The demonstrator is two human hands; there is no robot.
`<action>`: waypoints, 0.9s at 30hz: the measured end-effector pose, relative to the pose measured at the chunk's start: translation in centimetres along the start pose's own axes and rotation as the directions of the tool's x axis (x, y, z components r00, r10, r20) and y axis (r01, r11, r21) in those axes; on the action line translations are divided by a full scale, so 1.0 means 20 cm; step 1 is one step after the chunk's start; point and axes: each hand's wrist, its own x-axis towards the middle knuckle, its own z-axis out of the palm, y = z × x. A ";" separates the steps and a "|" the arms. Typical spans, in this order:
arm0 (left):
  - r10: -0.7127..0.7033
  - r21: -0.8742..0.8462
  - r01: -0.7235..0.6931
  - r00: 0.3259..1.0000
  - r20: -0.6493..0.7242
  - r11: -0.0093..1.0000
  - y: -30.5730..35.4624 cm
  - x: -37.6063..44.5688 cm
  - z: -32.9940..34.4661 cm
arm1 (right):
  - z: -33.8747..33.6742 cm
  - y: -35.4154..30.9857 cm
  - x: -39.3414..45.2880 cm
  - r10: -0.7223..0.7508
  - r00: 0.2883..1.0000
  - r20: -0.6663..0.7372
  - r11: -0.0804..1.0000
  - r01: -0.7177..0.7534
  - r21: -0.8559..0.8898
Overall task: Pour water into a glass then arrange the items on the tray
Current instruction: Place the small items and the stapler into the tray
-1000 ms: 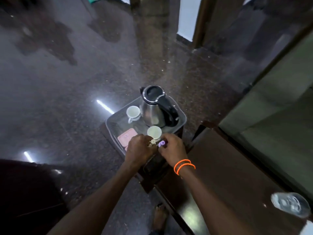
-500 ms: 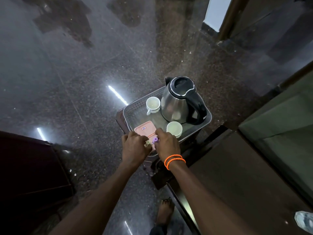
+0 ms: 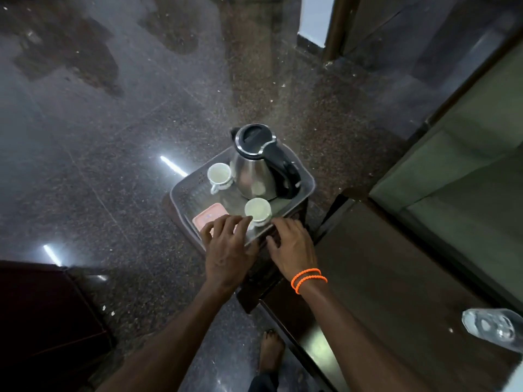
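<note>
A grey tray [image 3: 186,193] rests on a small dark stand. On it stand a steel kettle [image 3: 254,171] with a black lid and handle, a white cup [image 3: 219,175] at its left, a second white cup [image 3: 257,209] in front, and a pink flat box [image 3: 208,217] at the near left. My left hand [image 3: 226,244] hovers over the tray's near edge, fingers spread, partly covering the pink box. My right hand [image 3: 293,244], with orange bands at the wrist, lies over the near right rim, fingers apart. Neither hand holds anything. A clear glass [image 3: 492,328] sits far right on the table.
A dark brown table [image 3: 382,278] runs along the right, with a green sofa [image 3: 467,165] behind it. A dark piece of furniture [image 3: 42,321] stands at the lower left. My bare foot [image 3: 270,349] is on the glossy stone floor below the stand.
Both hands have opened and drawn apart. The small purple and pale items they pinched together earlier are out of sight. The view has shifted.
</note>
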 end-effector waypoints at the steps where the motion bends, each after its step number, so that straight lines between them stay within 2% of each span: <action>1: 0.029 -0.017 -0.029 0.999 0.014 0.999 0.08 0.00 0.01 | -0.04 0.06 -0.04 0.021 1.000 -0.002 1.000 -0.021 -0.009; 6: 0.171 -0.142 -0.148 0.971 0.166 0.979 0.53 -0.02 0.12 | -0.24 0.41 -0.30 0.163 0.986 -0.030 0.986 -0.164 -0.024; 12: 0.374 -0.222 -0.309 0.846 0.380 0.925 1.10 -0.20 0.30 | -0.45 0.83 -0.80 0.438 0.895 -0.088 0.898 -0.440 -0.008; 15: 0.514 -0.285 -0.429 0.743 0.429 0.857 1.35 -0.37 0.38 | -0.54 0.99 -1.11 0.548 0.832 -0.089 0.832 -0.553 -0.047; 20: 0.742 -0.413 -0.626 0.469 0.479 0.662 1.66 -0.72 0.47 | -0.60 1.14 -1.61 0.716 0.686 -0.132 0.690 -0.724 -0.020; 23: 0.766 -0.479 -0.619 0.358 0.534 0.623 1.77 -0.93 0.50 | -0.59 1.19 -1.85 0.782 0.610 -0.129 0.615 -0.789 -0.005; 27: 0.752 -0.503 -0.614 0.242 0.613 0.608 1.84 -1.17 0.58 | -0.53 1.21 -2.11 0.823 0.559 -0.096 0.563 -0.826 0.021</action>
